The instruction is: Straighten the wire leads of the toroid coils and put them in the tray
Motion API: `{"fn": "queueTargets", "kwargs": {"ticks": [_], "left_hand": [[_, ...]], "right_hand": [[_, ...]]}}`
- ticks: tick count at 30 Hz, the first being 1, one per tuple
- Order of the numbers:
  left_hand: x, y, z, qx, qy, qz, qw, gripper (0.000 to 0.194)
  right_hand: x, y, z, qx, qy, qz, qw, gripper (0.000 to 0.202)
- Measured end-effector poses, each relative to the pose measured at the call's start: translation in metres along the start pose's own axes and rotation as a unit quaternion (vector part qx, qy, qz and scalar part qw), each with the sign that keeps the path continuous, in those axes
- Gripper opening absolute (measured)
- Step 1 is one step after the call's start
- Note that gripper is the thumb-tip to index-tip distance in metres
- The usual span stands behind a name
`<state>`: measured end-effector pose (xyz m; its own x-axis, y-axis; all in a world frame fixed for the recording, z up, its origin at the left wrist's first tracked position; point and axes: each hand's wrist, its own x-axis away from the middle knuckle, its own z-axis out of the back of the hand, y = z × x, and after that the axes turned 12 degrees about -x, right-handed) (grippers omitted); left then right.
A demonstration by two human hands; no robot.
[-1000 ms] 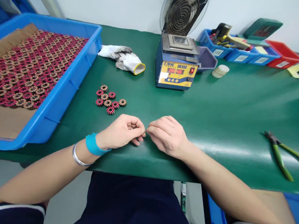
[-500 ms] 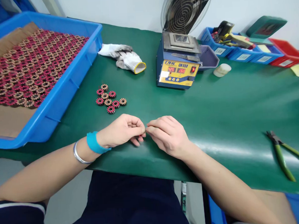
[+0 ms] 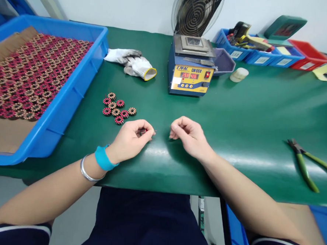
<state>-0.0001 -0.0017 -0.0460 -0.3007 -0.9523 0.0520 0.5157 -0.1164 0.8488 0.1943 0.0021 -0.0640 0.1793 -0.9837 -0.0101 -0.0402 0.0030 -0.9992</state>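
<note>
One small red piece [image 3: 143, 131], likely a wound coil, sits mostly hidden in the pinched left hand [image 3: 131, 139] above a green tabletop [image 3: 244, 132]; the right hand [image 3: 190, 137] curls nearby, its contents impossible to tell. A loose pinch could drop the piece, or a careless brush bend its thin protruding wire [image 3: 156, 130].

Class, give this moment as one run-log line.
left hand: holding red part, mostly hidden; right hand: apart from left, grip unclear; wound rings: grouped beyond left hand; pliers: unheld
</note>
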Motion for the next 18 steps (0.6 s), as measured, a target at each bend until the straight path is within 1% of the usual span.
{"fn": "queueTargets", "kwargs": {"ticks": [2, 4, 7, 9, 11, 14, 16, 18], "left_hand": [[-0.003, 0.001, 0.001, 0.028, -0.015, 0.026, 0.999, 0.019], [-0.004, 0.001, 0.001, 0.052, -0.026, 0.054, 0.997, 0.026], [-0.003, 0.0, 0.0, 0.097, -0.041, 0.106, 0.989, 0.036], [-0.002, -0.001, 0.0, 0.102, -0.053, 0.117, 0.986, 0.042], [-0.001, -0.003, 0.001, 0.085, -0.067, 0.101, 0.989, 0.046], [0.0, -0.005, 0.0, 0.078, -0.089, 0.051, 0.992, 0.046], [0.001, -0.004, -0.002, 0.094, -0.089, 0.025, 0.991, 0.044], [0.001, -0.003, -0.004, 0.116, -0.076, 0.016, 0.99, 0.043]], "right_hand": [[0.0, 0.004, -0.002, 0.009, -0.04, 0.003, 0.999, 0.028], [0.002, 0.008, -0.005, 0.015, -0.066, 0.005, 0.998, 0.028], [0.004, 0.011, -0.008, 0.033, -0.076, 0.019, 0.996, 0.029], [0.005, 0.012, -0.008, 0.049, -0.079, 0.03, 0.995, 0.028], [0.005, 0.011, -0.009, 0.064, -0.081, 0.043, 0.994, 0.025], [0.005, 0.007, -0.01, 0.099, -0.093, 0.077, 0.988, 0.014], [0.005, 0.003, -0.009, 0.127, -0.107, 0.1, 0.981, 0.016], [0.005, -0.001, -0.006, 0.149, -0.11, 0.116, 0.976, 0.018]]}}
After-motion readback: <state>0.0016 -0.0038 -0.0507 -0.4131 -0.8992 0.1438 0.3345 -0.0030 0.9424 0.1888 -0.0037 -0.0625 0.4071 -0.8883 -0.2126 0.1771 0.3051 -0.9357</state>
